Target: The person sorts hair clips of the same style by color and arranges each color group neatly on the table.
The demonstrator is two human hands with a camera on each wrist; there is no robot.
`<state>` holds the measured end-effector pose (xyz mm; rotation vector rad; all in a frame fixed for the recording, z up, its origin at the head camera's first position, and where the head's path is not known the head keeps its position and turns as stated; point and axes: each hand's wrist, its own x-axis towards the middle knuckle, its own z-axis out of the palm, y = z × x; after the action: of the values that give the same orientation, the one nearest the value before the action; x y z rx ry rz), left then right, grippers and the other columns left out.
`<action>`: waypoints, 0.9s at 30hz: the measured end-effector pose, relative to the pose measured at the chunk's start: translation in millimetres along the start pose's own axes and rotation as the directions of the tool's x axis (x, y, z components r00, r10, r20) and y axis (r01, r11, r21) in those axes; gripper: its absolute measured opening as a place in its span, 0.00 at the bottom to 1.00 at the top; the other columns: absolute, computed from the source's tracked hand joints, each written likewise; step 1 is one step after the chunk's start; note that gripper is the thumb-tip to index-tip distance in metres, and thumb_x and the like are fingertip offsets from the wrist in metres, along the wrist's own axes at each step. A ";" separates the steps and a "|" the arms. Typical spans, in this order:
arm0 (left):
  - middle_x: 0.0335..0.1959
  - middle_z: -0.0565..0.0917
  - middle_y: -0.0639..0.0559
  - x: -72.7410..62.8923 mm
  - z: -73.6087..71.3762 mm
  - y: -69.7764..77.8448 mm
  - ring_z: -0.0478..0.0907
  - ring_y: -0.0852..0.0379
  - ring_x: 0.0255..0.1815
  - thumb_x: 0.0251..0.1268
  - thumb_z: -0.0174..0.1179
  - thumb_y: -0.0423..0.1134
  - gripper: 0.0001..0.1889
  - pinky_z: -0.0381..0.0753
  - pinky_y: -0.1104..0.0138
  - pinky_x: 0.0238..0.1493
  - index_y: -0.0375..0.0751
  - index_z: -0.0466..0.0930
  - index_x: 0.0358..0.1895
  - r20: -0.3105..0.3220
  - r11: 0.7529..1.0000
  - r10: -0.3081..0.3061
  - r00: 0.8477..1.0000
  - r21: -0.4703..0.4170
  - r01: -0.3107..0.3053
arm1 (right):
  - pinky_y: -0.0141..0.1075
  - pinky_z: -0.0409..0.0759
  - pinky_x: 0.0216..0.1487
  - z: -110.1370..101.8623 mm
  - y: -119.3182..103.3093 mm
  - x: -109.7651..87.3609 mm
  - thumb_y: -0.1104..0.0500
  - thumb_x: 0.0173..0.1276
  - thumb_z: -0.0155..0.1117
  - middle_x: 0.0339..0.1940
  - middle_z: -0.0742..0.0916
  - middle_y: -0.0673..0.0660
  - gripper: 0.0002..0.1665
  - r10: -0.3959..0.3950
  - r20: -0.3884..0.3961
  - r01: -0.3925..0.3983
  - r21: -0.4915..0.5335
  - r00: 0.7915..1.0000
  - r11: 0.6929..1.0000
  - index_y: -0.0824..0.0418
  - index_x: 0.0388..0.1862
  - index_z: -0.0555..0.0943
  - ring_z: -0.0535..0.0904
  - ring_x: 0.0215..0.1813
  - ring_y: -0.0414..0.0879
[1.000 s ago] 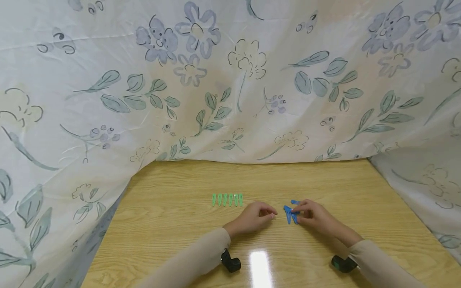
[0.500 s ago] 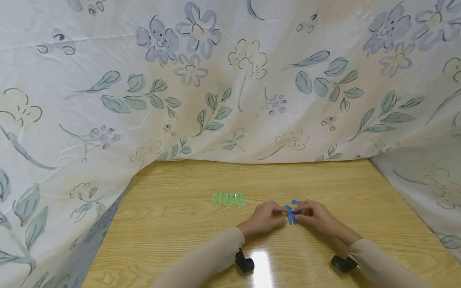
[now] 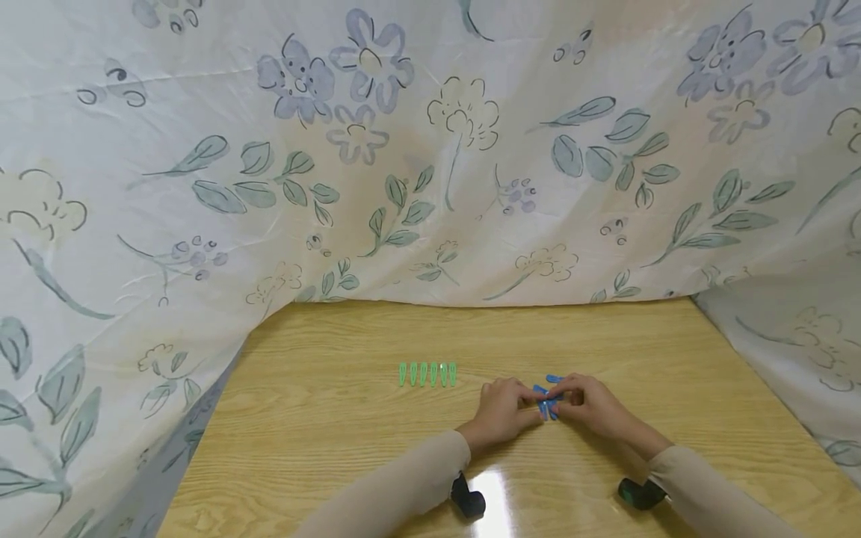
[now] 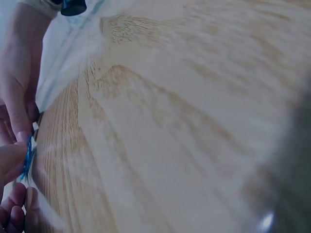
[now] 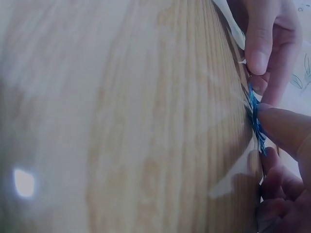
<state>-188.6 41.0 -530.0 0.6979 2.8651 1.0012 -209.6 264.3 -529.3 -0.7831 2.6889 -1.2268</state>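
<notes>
Several blue hair clips (image 3: pixel 548 409) lie in a small overlapping pile on the table, partly hidden by fingers. My right hand (image 3: pixel 592 403) bends over the pile from the right, thumb and index finger pinching a blue clip. From the left, my left hand (image 3: pixel 501 411) reaches the same pile; its index fingertip touches the clips while the thumb stays apart, lower down. Another blue clip (image 3: pixel 554 379) lies just behind. In the right wrist view the blue clips (image 5: pixel 256 119) show edge-on between both hands; the left wrist view has them (image 4: pixel 28 158) at its left edge.
A tidy row of several green hair clips (image 3: pixel 433 374) lies left of the hands on the wood-grain table (image 3: pixel 323 418). Floral fabric (image 3: pixel 430 187) hangs behind the table and along both sides. Black wrist cameras (image 3: pixel 468 502) sit beneath the cuffs.
My left hand has moved right, from bare table to the blue pile, its fingertips now at the clips. My right hand has stayed nearly in place.
</notes>
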 end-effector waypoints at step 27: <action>0.43 0.84 0.66 -3.9 5.0 2.7 0.66 0.70 0.41 0.56 0.74 0.54 0.10 0.59 0.72 0.45 0.62 0.91 0.41 -0.036 0.998 -0.057 0.998 -0.013 0.056 | 0.30 0.67 0.27 -2.8 0.3 -2.1 0.61 0.65 0.73 0.33 0.82 0.51 0.08 -0.029 0.009 0.029 0.008 1.000 1.000 0.57 0.43 0.89 0.66 0.27 0.34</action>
<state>-183.2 44.2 -532.8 0.6002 2.8892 1.0332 -208.7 267.4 -527.9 -0.8272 2.6725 -1.2362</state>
